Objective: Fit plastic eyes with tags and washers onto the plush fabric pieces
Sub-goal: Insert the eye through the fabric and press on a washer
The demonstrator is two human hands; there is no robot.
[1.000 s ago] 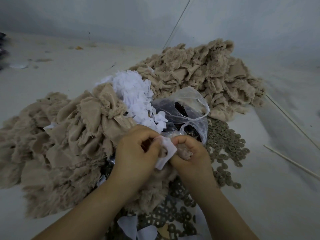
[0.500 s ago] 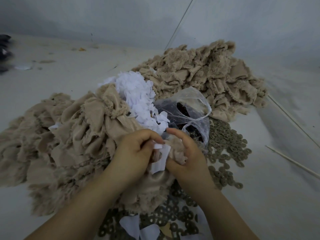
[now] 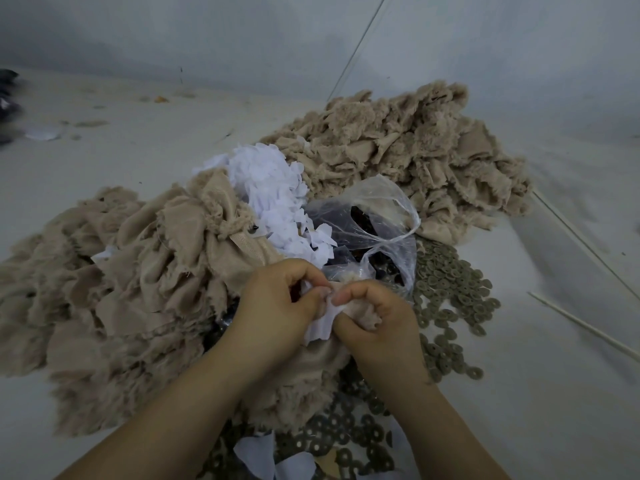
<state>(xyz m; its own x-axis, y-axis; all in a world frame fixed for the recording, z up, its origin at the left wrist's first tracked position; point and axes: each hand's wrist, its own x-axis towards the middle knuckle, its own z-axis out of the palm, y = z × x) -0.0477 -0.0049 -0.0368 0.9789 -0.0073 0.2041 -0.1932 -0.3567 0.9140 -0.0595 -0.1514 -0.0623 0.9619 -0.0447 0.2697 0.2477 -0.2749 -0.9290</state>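
Hands pinching white tag

Lighting: dim, flat, bluish. You get soft shadows, no glare, wide-angle bending at frame edges, slight softness throughout.

Bare forearms, no sleeves.

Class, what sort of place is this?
Probably a toy-making workshop: heaps of tan plush fabric pieces, scattered washers, a pile of white tags and a bag of plastic eyes.
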